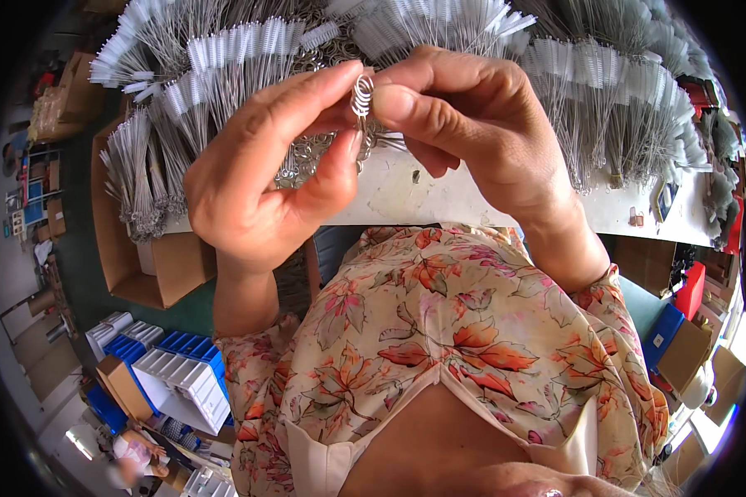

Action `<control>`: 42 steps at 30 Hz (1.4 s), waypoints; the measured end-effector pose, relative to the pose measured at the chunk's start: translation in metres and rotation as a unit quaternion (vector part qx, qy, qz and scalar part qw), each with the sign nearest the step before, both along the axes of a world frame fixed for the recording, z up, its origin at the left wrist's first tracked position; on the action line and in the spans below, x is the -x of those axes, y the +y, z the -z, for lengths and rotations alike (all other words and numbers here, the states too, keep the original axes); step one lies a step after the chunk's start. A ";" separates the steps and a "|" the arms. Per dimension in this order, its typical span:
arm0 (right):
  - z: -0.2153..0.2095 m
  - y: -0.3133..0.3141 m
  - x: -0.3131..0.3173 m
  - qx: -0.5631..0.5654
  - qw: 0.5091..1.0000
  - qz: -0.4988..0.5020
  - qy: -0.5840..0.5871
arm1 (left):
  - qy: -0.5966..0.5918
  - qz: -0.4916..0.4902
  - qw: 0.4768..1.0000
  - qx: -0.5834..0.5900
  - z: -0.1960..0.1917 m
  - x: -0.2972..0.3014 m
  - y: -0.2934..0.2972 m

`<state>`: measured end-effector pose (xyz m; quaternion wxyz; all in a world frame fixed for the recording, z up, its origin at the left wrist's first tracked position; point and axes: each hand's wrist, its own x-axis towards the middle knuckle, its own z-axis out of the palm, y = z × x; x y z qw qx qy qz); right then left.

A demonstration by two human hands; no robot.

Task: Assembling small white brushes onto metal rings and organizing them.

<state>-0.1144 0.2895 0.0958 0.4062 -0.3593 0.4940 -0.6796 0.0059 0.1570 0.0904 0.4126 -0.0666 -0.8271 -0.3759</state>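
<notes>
Raised over the near edge of the table, my left hand has its thumb and fingertips closing around a small coil of shiny metal rings. My right hand meets it from the other side, thumb and forefinger pinched against the same coil. What lies between the right fingertips is partly hidden. Behind and below the left fingers, a heap of loose metal rings shows on the table, partly covered by the hand.
Bundles of thin wire brushes with white bristles cover the back of the white table, with more brush bundles at the right. An open cardboard box stands at the table's left end. White and blue plastic crates are stacked lower left.
</notes>
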 end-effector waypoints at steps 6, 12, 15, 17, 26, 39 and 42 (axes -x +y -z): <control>-0.004 -0.002 0.005 -0.001 1.000 -0.008 0.022 | -0.056 0.045 0.997 -0.007 -0.008 -0.001 -0.013; -0.004 0.000 0.003 -0.004 0.998 0.007 0.065 | -0.146 0.061 0.986 -0.049 -0.025 0.001 -0.017; 0.002 -0.002 -0.002 0.024 0.997 0.034 0.071 | -0.162 0.082 0.978 -0.103 -0.027 0.002 -0.015; 0.005 -0.002 -0.002 0.048 0.995 0.051 0.067 | -0.162 0.095 0.973 -0.133 -0.027 0.004 -0.016; 0.006 -0.004 0.000 0.043 0.998 0.001 0.036 | -0.151 0.191 0.868 -0.433 -0.009 0.003 -0.021; 0.013 -0.010 -0.002 0.022 1.000 -0.008 0.019 | -0.254 0.060 0.904 -0.338 -0.029 -0.014 -0.011; 0.012 -0.009 -0.003 0.011 1.000 -0.025 0.003 | -0.245 0.009 0.961 -0.131 -0.026 -0.018 -0.017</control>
